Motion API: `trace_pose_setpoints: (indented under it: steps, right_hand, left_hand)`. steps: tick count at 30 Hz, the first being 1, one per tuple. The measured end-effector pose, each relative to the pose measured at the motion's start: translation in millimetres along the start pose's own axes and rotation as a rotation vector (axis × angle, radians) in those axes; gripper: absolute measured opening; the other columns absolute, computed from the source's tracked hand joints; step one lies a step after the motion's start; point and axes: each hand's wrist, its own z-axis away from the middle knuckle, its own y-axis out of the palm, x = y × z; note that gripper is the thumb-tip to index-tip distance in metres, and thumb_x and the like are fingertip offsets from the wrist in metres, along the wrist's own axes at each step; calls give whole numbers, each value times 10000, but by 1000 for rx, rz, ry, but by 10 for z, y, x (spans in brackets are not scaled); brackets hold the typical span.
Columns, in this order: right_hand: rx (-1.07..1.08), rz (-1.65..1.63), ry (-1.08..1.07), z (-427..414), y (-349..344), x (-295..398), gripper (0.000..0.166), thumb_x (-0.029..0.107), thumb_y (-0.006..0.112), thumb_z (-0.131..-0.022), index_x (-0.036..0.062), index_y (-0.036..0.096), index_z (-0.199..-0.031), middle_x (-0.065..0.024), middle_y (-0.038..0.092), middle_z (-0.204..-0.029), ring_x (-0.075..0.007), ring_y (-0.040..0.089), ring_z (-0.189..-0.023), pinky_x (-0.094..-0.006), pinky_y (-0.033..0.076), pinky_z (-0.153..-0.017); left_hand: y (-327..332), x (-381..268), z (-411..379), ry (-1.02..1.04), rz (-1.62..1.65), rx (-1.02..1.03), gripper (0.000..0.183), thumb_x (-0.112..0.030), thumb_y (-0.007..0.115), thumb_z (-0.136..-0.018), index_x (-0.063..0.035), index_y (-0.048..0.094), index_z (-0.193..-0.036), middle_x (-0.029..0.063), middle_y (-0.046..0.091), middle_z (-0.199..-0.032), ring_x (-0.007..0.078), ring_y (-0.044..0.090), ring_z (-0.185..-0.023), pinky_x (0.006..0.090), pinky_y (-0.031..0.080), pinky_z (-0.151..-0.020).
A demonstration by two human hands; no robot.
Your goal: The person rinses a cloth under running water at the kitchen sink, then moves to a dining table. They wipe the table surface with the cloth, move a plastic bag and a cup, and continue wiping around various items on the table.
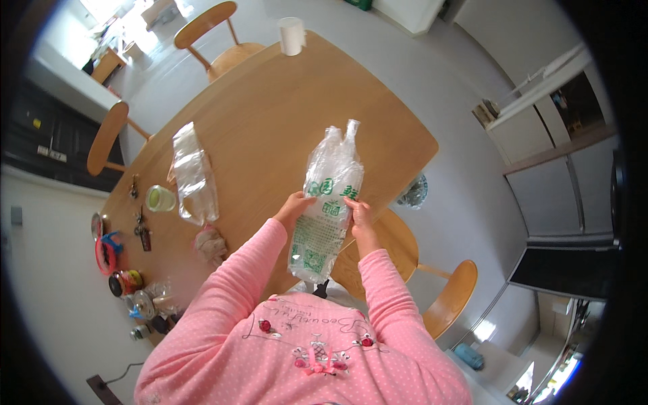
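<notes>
A translucent plastic carrier bag (329,167) with green print is stretched lengthwise between my hands, its handles pointing away from me over the wooden table. My left hand (295,207) pinches its left edge about midway. On the opposite edge, my right hand (360,216) grips the bag between thumb and fingers. The bag's lower end hangs near my pink top, past the table's near edge. Another clear plastic bag (195,177) lies flattened on the table to the left, and below it rests a crumpled pinkish-beige bundle (210,244).
A white paper roll (292,36) stands at the table's far corner. At left are a glass of greenish contents (161,198), keys (143,230), a red ring-shaped item (105,255) and a dark-lidded jar (125,283). Wooden chairs (450,298) surround the table; a lined bin (415,191) stands beyond its right edge.
</notes>
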Motion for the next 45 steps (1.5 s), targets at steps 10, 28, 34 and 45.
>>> trace_pose_setpoints:
  steps: [10,28,34,45]
  right_hand:
    - [437,-3,-672,858,1146,965,287,-45,648,-820,67,618,-1083,-18,632,-1059,-152,569,-988,-295,415,-923]
    - [376,919,-416,637,-35,-863,287,276,747,-779,77,703,-981,-126,586,-1226,-285,482,-1188,-394,388,-999]
    - [201,1202,-1074,1083,459,-641,546,262,678,-830,173,489,-1334,-124,406,-1408,-321,373,-1292,-479,277,-1072]
    - [601,1958,-957,480,616,-821,695,651,399,-887,277,331,-1469,-54,284,-1535,-305,242,-1410,-538,106,-1144]
  left_hand:
    - [-403,-1073,936,1041,-305,-184,207,-60,693,-812,-63,659,-1017,37,549,-1059,192,484,-1009,320,399,-887]
    - [-697,863,1192,179,-686,-480,436,-545,652,-790,-130,763,-867,108,580,-1108,297,465,-1120,483,320,-956]
    - [-728,904,984,92,-835,-570,536,-588,673,-732,-69,756,-836,179,637,-1018,362,540,-1029,491,408,-863]
    - [-791,982,1028,473,-774,-736,644,-354,770,-729,-13,507,-1208,213,451,-1264,383,459,-1169,439,409,-959]
